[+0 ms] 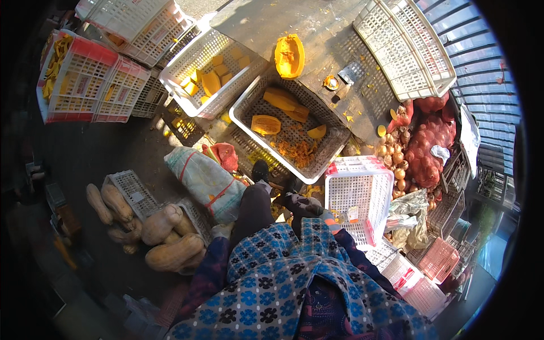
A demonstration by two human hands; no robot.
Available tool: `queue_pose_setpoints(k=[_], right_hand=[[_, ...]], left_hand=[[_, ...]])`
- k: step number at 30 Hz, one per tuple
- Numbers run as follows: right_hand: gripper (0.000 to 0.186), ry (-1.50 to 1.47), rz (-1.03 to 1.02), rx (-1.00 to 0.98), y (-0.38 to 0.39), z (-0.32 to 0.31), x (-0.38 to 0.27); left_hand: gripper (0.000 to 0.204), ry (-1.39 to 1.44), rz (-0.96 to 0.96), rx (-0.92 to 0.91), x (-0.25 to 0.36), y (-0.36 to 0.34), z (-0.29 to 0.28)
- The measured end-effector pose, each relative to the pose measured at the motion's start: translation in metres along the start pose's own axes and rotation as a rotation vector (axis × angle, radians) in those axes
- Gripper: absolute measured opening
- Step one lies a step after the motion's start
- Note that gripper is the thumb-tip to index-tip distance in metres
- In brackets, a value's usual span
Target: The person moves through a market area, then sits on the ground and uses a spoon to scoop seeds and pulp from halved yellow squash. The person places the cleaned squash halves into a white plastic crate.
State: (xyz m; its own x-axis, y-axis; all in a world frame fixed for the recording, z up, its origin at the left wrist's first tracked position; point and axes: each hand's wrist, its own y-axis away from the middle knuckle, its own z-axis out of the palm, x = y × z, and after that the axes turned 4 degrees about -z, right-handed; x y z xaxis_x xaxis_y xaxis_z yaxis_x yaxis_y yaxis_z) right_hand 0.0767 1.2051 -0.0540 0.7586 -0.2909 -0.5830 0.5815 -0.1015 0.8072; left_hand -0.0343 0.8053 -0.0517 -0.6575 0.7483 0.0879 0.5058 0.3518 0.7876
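My left hand, in a pale glove, hangs beside my left thigh, next to a stuffed whitish woven sack. My right hand, in a greyish glove with an orange cuff, is by my right leg, close to a white crate with red ends. The fingers of both hands are too small and hidden to read. Ahead of my feet, a white crate holds pumpkin pieces and orange scraps. A hollowed pumpkin half stands on the worktable beyond it.
Pumpkin chunks fill part of a white crate at far left, near stacked crates. Whole pumpkins lie at my left. Loose onions and a red mesh sack are at right, below upright white crates.
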Motion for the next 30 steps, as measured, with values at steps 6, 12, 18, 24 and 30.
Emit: queue_pose_setpoints(k=[6, 12, 18, 24, 30], right_hand=[[0.028, -0.446, 0.007, 0.007, 0.012, -0.019, -0.048], [0.038, 0.358, -0.139, 0.062, 0.009, -0.051, -0.044], [0.017, -0.691, 0.008, -0.023, -0.012, -0.044, -0.029], [0.025, -0.011, -0.018, 0.165, -0.03, -0.035, -0.034], [0.03, -0.025, -0.042, 0.157, -0.039, -0.002, -0.051]], left_hand=[[0.039, -0.195, 0.072, -0.043, 0.003, 0.02, 0.004], [0.034, -0.321, 0.115, -0.193, 0.034, 0.008, 0.0], [0.04, -0.353, 0.113, -0.12, 0.053, -0.004, -0.023], [0.046, -0.376, 0.123, -0.062, 0.057, -0.036, -0.044], [0.053, -0.435, 0.104, -0.049, 0.08, -0.1, -0.069]])
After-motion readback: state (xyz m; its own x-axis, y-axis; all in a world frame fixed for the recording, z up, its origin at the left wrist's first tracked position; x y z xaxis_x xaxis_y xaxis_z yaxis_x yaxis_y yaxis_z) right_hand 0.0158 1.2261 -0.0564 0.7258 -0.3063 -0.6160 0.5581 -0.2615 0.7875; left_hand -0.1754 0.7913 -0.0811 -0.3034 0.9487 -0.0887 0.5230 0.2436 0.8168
